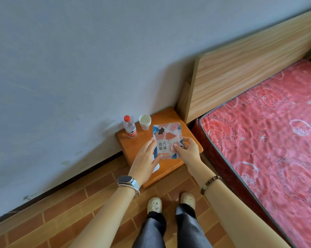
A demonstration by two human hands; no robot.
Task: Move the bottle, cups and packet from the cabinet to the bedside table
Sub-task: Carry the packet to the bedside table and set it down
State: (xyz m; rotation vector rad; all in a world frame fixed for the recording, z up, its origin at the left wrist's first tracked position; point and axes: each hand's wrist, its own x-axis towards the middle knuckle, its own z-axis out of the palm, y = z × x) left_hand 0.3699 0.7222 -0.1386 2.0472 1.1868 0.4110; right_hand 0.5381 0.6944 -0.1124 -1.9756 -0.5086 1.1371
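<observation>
Since the bottle (129,127) and a cup (145,122) already stand on the bedside table (128,149), the packet (167,135) seems the step in hand; next it needs lowering flat onto the wood. At the frame's centre, the right hand (186,149) pinches its right edge, and the left hand (145,156) touches its left edge with straight fingers.

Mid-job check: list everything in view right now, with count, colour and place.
bottle: one, clear with red cap, back left of the table
cup: one, white, upright, right of the bottle
packet: one, peach and blue, over the table between both hands
bedside table: one, orange wood, between wall and bed
mattress: one, red-pink, right
headboard: one, light wood, along the wall
floor: brown brick-pattern tiles
slippers: two, cream, bottom centre
left hand: straight fingers touch the packet's left edge
right hand: pinches the packet's right edge
</observation>
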